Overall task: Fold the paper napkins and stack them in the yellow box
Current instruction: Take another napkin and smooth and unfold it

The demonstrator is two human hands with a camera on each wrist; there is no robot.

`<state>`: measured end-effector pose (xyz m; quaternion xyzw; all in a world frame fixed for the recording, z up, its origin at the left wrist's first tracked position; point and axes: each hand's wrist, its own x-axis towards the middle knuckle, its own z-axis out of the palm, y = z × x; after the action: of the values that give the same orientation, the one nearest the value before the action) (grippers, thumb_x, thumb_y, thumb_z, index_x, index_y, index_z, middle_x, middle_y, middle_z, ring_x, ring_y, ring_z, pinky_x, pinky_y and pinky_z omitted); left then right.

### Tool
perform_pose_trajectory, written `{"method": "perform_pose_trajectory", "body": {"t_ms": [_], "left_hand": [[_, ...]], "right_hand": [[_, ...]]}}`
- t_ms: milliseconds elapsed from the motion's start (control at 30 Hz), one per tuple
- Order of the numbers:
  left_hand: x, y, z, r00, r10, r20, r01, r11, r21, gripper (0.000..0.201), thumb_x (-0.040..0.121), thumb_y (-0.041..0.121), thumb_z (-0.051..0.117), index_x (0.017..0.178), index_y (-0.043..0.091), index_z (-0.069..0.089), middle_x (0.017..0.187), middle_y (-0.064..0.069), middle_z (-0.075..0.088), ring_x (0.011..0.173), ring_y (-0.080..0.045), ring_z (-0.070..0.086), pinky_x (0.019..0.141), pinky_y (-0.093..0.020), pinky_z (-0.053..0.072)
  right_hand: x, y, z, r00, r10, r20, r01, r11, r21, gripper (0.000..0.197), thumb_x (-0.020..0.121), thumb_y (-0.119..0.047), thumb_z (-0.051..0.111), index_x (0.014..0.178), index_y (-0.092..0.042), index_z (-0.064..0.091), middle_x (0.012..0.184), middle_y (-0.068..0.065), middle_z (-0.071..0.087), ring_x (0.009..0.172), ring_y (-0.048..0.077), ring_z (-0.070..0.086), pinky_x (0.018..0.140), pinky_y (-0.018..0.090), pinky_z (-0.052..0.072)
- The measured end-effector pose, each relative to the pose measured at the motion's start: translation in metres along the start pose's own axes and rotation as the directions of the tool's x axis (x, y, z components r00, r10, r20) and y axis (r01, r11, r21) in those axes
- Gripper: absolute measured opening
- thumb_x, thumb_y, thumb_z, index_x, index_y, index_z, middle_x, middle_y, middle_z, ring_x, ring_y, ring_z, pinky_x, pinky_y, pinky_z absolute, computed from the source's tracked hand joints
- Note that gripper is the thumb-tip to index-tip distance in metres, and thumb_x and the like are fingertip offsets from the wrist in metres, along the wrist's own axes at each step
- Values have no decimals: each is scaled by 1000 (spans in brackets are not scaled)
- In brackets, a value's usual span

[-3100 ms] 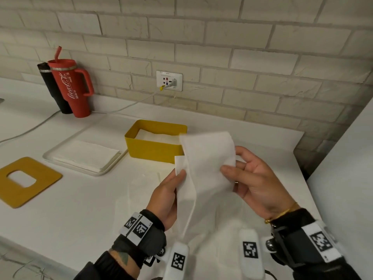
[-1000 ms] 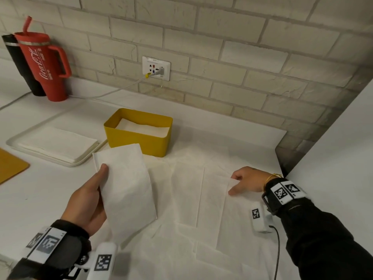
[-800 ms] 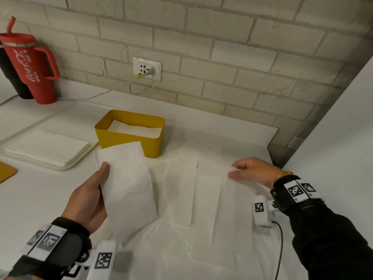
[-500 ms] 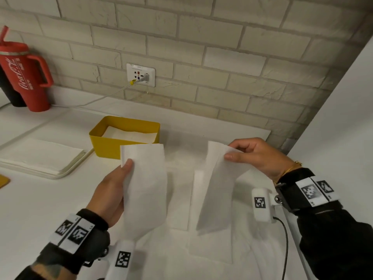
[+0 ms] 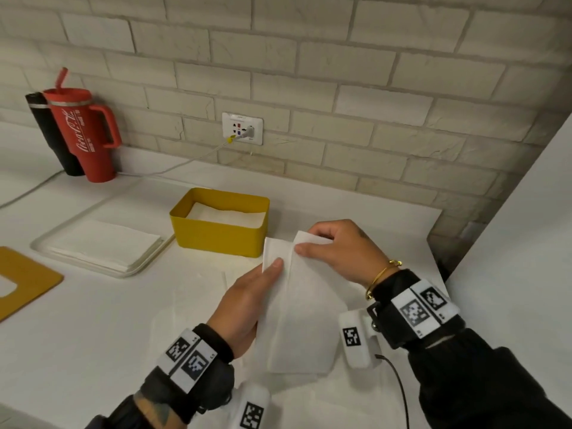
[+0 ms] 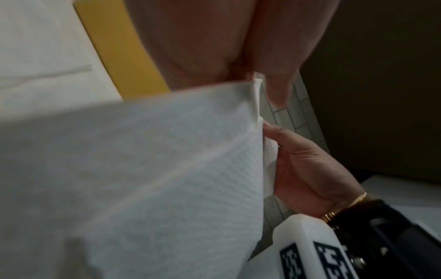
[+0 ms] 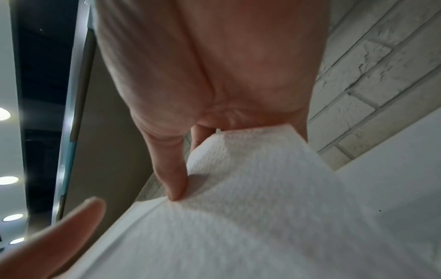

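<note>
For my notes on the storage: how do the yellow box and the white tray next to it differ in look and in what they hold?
The yellow box has tall walls; the white tray is flat with only a low rim. The yellow box is bright yellow; the white tray nearly matches the counter. In the yellow box the napkins lie below the rim; on the white tray the napkin stack rises above it. Both stand on the counter and hold white napkins.
</note>
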<state>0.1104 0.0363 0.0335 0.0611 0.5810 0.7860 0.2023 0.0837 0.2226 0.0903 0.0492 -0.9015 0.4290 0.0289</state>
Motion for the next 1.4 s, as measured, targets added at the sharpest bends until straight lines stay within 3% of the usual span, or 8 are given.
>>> {"method": "perform_pose_trajectory", "body": {"t_ms": [100,200,300,433,633,867,1233,1400], "left_hand": [[1,-7,-9,999,44,26,-45,997,61,45,86,21,78,128,16,64,118,-10,75,108,-31,72,89,-42,58],[2,-9,-18,998,65,2,-65,997,29,52,80,17,76,130,15,63,119,-11,74,109,-33,71,91,-45,58],[1,-8,-26,998,65,-10,-65,998,-6,49,85,12,77,131,13,61,121,-13,73,109,-34,71,90,-46,59],[2,-7,-28,998,54,-28,-53,999,7,41,89,11,66,130,14,62,119,-11,74,108,-32,72,89,-44,60],[4,1,-29,990,-12,-141,-6,992,-122,30,103,28,52,127,15,66,116,-8,76,107,-30,72,97,-49,55],[4,10,-28,988,-30,-152,2,984,-178,35,104,36,49,124,13,68,114,-9,76,101,-24,74,86,-40,55],[3,-1,-10,998,-15,-55,4,983,-182,53,99,52,42,133,18,63,128,-9,71,120,-27,67,109,-49,47],[6,-1,-10,997,-26,-68,13,984,-179,51,96,55,42,128,23,65,124,-6,73,116,-26,69,105,-49,50]], "right_hand": [[-2,0,8,999,-11,-49,11,1000,-5,18,85,-37,78,92,-22,73,88,-8,71,81,6,64,71,23,49],[-4,14,10,968,152,-202,-110,973,204,46,81,-50,78,118,-28,62,109,-12,66,101,4,62,81,23,49],[-20,36,20,931,362,35,-317,760,567,70,73,-63,77,128,-23,60,109,-5,69,93,10,68,75,30,56],[-32,51,34,937,316,150,-304,521,798,37,83,-32,74,107,-4,67,92,4,72,75,14,66,60,24,51],[-33,51,22,924,356,-140,-70,517,853,20,91,-5,67,111,-10,69,111,13,75,91,21,72,74,32,59],[-52,15,3,993,22,116,-103,649,754,30,75,-16,74,103,-4,76,104,21,75,88,28,74,70,31,60],[-37,13,41,962,268,-60,-142,672,727,13,94,-11,67,100,-4,75,101,19,76,99,37,72,91,48,57],[-35,17,40,958,274,-85,-141,709,691,11,94,-13,68,94,-6,76,100,22,74,102,44,68,93,55,54]]}}
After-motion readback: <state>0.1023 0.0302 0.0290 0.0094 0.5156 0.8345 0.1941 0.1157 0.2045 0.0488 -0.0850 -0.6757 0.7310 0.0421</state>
